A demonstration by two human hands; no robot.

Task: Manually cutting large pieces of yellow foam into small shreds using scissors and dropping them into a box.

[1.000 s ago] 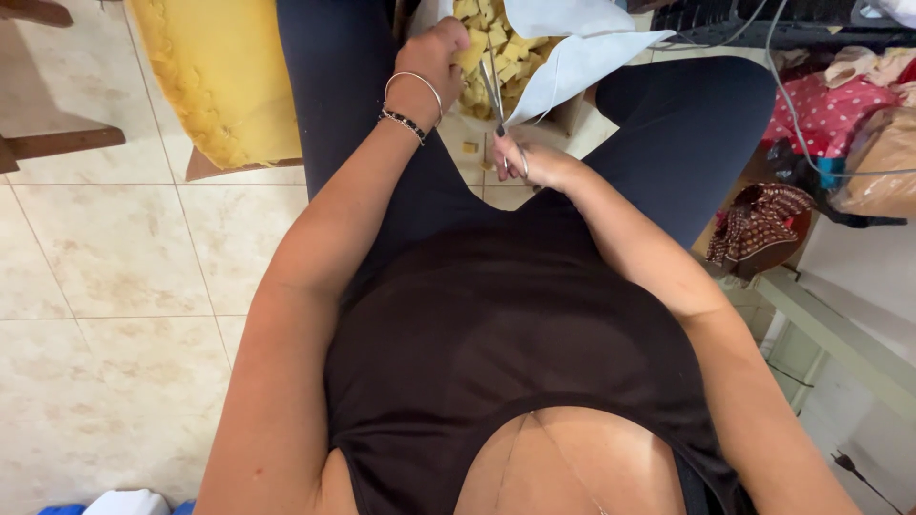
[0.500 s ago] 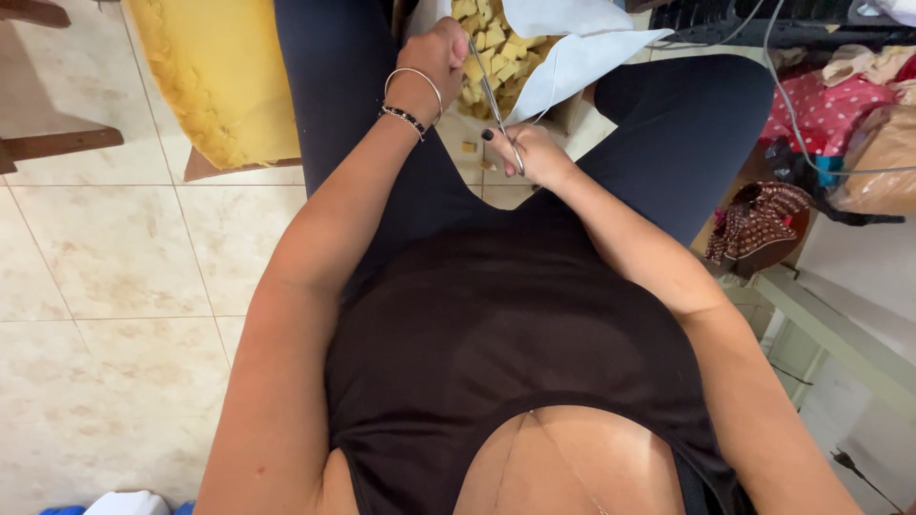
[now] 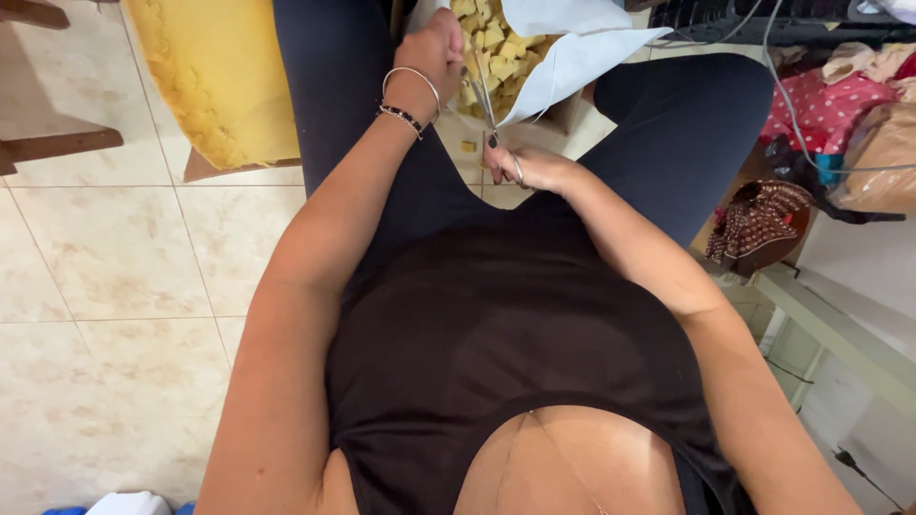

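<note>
Cutting step in hand. Right hand (image 3: pixel 539 170) grips scissors (image 3: pixel 496 114) by the loops; left hand (image 3: pixel 434 50) closes on what is probably yellow foam, above the bag of foam cubes (image 3: pixel 501 43). Next cut requires steady blade alignment.

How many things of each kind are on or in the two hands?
Hands: 2, left and right
Scissors: 1, in the right hand
Bracelets: 2, a silver bangle and a dark beaded one, both on the left wrist
Total: 5

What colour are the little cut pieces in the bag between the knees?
Pale yellow pieces, seen in the head view, beside the scissors.
</note>
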